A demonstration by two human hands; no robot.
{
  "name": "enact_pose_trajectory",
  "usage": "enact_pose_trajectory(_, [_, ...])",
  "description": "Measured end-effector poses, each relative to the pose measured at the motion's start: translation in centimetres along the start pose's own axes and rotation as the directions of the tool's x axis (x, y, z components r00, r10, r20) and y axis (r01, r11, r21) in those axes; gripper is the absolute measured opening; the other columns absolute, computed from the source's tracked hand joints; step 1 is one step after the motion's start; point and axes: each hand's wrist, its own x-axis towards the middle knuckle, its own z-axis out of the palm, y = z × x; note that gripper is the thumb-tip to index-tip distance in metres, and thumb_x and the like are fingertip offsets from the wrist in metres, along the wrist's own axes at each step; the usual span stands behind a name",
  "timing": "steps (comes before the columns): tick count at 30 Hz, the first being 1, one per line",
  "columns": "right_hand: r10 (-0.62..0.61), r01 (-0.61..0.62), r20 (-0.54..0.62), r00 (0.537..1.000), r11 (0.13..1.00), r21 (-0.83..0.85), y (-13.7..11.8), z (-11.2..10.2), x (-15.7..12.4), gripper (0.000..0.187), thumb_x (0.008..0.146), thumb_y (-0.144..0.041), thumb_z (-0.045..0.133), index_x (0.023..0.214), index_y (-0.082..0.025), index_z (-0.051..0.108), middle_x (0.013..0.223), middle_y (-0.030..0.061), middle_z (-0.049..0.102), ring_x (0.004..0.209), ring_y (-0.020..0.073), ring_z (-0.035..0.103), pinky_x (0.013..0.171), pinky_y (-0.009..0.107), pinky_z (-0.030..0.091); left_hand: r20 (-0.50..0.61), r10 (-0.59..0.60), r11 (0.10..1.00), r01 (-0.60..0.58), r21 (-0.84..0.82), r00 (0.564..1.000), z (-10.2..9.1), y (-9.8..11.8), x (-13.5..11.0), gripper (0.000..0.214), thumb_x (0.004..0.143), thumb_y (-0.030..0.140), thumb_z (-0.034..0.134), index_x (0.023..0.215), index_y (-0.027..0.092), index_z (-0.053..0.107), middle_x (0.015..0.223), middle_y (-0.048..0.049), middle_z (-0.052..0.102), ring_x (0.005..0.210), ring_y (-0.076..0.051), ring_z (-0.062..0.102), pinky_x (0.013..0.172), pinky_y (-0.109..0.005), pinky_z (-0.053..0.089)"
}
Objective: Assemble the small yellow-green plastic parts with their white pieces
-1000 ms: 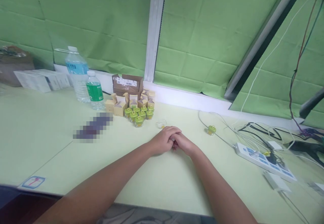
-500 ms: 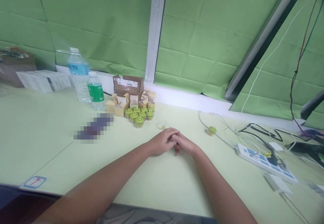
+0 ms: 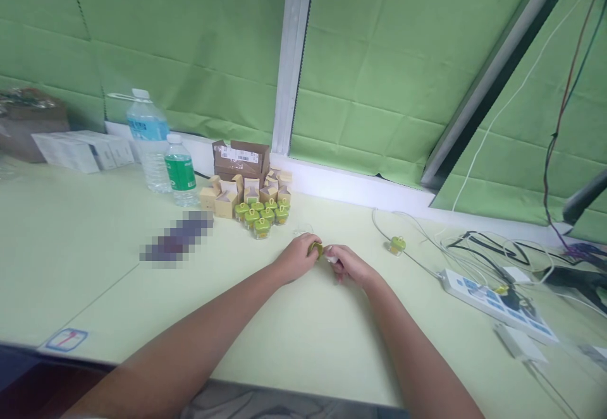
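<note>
My left hand (image 3: 296, 260) grips a small green lid (image 3: 316, 250), its fingers curled round the edge. Just to the right, my right hand (image 3: 351, 266) pinches a crumpled white tissue (image 3: 332, 257), close to the lid. A small clear container (image 3: 303, 229) lies on the table behind my left hand, which partly hides it. Left of it stands a cluster of several small clear boxes with green lids (image 3: 262, 227). One more green-lidded box (image 3: 397, 245) sits alone to the right, by a cable.
Opened cream cartons (image 3: 226, 203) and a brown cardboard box (image 3: 243, 160) stand behind the cluster. Two water bottles (image 3: 181, 176) are at the left. A white power strip (image 3: 497, 305) with tangled cables lies at the right. Green blinds (image 3: 370, 78) hang behind the table.
My hands were together and have moved slightly apart. The green lid in my left hand and the white tissue in my right now show more plainly.
</note>
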Motion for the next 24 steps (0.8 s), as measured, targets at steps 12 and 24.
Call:
enact_pose_trajectory(12, [-0.063,-0.060,-0.243,0.968,0.881,-0.469,0.7,0.0,0.5,0.039,0.078,-0.055,0.059,0.065,-0.018,0.055,0.054,-0.0035,0.046,0.044,0.0094,0.042,0.043,0.023,0.030,-0.045,-0.196,0.944,0.176,-0.280,0.980,0.3,-0.2,0.4,0.022,0.084,0.029,0.050,0.092,0.018,0.067,0.086,-0.0034,0.068,0.073,-0.016,0.060,0.065,-0.027,0.047])
enact_pose_trajectory(24, [-0.224,0.016,-0.344,0.912,0.856,-0.517,1.2,-0.5,1.0,0.042,0.087,-0.057,0.052,0.094,-0.020,0.069,0.067,0.0019,0.064,0.062,0.0163,0.056,0.061,0.026,0.038,0.030,-0.293,0.817,0.267,-0.512,0.956,0.4,0.2,0.6,0.032,0.087,0.048,0.054,0.091,0.018,0.063,0.080,-0.0012,0.059,0.068,-0.012,0.053,0.062,-0.023,0.047])
